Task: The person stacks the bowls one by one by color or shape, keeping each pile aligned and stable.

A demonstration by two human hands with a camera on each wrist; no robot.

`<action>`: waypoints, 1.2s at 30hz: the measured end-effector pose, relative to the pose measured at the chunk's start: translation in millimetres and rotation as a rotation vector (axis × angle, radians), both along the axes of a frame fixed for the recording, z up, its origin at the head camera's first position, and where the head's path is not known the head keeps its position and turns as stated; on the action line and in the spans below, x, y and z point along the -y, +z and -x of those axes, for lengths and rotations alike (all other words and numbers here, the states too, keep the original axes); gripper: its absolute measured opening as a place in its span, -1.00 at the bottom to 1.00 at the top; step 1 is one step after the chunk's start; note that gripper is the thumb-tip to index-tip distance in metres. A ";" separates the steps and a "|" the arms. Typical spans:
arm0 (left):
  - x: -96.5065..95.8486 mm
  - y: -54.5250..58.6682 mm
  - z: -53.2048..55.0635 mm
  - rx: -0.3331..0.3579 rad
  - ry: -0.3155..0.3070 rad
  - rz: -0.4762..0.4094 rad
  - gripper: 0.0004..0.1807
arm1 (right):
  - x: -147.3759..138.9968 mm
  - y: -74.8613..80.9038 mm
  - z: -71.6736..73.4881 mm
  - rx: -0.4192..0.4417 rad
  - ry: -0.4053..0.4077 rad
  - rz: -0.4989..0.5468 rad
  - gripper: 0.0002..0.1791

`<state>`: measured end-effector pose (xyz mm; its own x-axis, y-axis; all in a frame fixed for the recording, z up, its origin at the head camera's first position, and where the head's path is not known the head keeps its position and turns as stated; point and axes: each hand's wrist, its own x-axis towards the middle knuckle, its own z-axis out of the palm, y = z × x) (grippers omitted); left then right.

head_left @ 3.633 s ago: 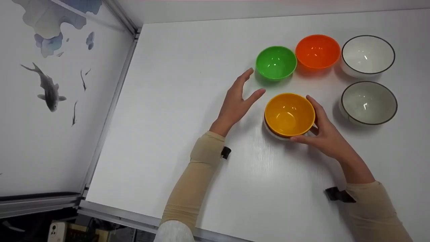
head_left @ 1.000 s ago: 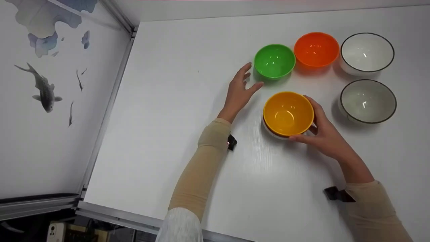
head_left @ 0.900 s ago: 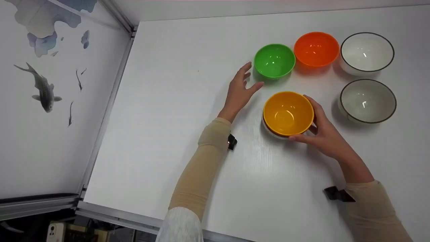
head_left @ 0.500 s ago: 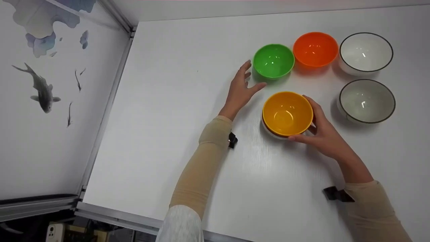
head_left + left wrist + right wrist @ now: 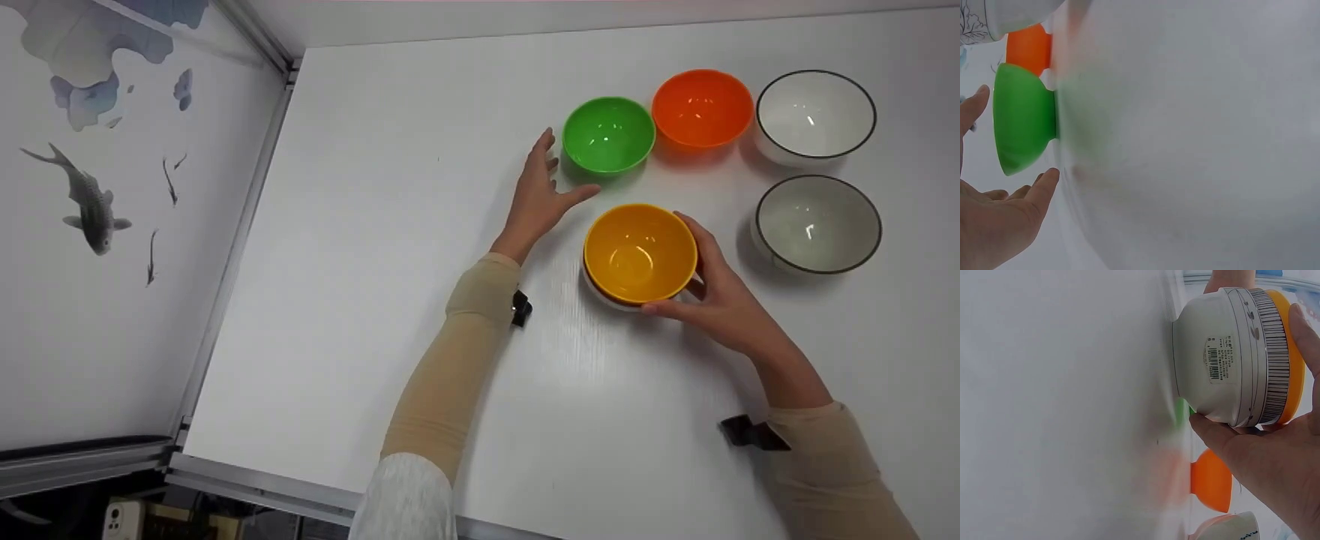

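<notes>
My right hand (image 5: 716, 300) grips a yellow bowl (image 5: 641, 255) nested in a white bowl (image 5: 1202, 354), which has a striped band and a barcode label. The thumb lies at the yellow rim; the fingers curve round the right side. The stack stands on the table. Left of a green bowl (image 5: 609, 135), my left hand (image 5: 536, 195) has its fingers and thumb spread and holds nothing. In the left wrist view the green bowl (image 5: 1024, 119) sits between thumb and fingers, with a small gap on both sides.
An orange bowl (image 5: 703, 109) stands right of the green one. Beyond it, a white dark-rimmed bowl (image 5: 816, 114) stands at the back right, with a greyish dark-rimmed bowl (image 5: 817, 225) in front of it. A printed panel (image 5: 97, 300) borders the white table (image 5: 360, 225) on the left.
My left hand has moved slightly forward along the green bowl's left side, its thumb stretching further right. My right hand keeps its grip on the stacked bowls. The view has shifted a little.
</notes>
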<state>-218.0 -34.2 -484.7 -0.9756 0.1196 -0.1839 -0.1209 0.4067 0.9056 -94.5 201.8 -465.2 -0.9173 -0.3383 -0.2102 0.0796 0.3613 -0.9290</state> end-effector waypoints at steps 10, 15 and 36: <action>-1.5 1.9 1.4 0.004 -0.012 0.045 0.22 | 0.8 0.1 -0.8 0.002 0.007 0.015 0.22; -3.2 2.4 2.5 0.006 -0.020 0.077 0.23 | 1.2 0.5 -1.2 0.003 0.006 0.030 0.23; -13.3 0.0 9.5 0.007 -0.013 0.085 0.28 | 1.2 1.7 -3.4 0.001 0.001 0.000 0.23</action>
<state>-227.5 -21.0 -484.7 -0.9727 0.1164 -0.2007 -0.1210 0.4833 0.8670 -91.1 200.6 -463.5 -0.9168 -0.3394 -0.2105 0.0797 0.3610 -0.9292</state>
